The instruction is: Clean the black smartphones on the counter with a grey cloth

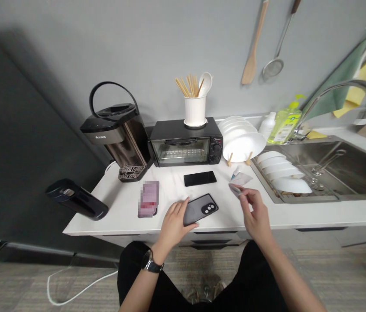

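Note:
In the head view, my left hand [175, 221] grips the left end of a grey phone case [200, 209] with a black rim. White shows through its round camera openings. My right hand [254, 212] pinches a small, flat, greyish piece [235, 190], too blurred to name. Just beyond those fingers lies a crumpled whitish packet or wipe [241, 178], with a bit of blue at its left. A black phone [200, 178] rests screen-up behind the case. To the left of my left hand is a phone with a pixelated pinkish screen [149, 198].
Along the wall stand a water dispenser [116, 138], a toaster oven [186, 145] topped by a white chopstick holder [195, 110], and racked plates [243, 141]. A dark thermos [77, 199] tilts at the counter's left end. At right is a sink [332, 197] with bowls [283, 173].

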`<state>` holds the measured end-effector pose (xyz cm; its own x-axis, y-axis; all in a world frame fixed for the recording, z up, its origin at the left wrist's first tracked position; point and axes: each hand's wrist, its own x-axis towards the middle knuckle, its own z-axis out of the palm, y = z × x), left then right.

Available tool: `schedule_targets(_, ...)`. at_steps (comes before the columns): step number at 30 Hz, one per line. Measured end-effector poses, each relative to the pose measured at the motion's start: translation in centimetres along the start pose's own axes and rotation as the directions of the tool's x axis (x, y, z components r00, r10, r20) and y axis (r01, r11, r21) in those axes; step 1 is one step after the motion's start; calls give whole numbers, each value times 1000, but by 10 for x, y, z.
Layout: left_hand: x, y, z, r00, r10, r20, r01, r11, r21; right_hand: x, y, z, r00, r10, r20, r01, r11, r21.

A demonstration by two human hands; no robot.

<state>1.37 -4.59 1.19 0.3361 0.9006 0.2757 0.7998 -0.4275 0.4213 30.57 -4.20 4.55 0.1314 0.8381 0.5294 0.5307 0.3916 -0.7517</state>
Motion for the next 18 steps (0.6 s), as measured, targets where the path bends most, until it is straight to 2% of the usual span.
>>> schedule_targets(1,9,4,6,1000,20,10,-20,1000,-15,-2,-1,7,996,-51,80,52,999,-10)
schedule_targets(3,21,11,15,998,50,27,-49,998,-46,-6,6,23,956,-145,254,163,985,-55)
schedule_targets(5,26,13,20,997,67,36,-63,994,-88,-10,20,36,921,-190,340,246,960,-132)
schedule_targets(9,22,8,14,997,58,43,-49,981,-189,-14,41,39,918,-207,338,313,901,-299)
schedule_targets(11,20,4,10,998,38,51,-25,972,-234,-14,44,36,899,-221,377,364,857,-365)
schedule_targets(15,20,1,8,998,-14,54,29,955,-295,-15,40,40,869,-237,435,440,773,-458)
schedule_targets(18,22,1,10,998,-22,60,40,949,-313,-19,27,56,870,-216,444,435,761,-481)
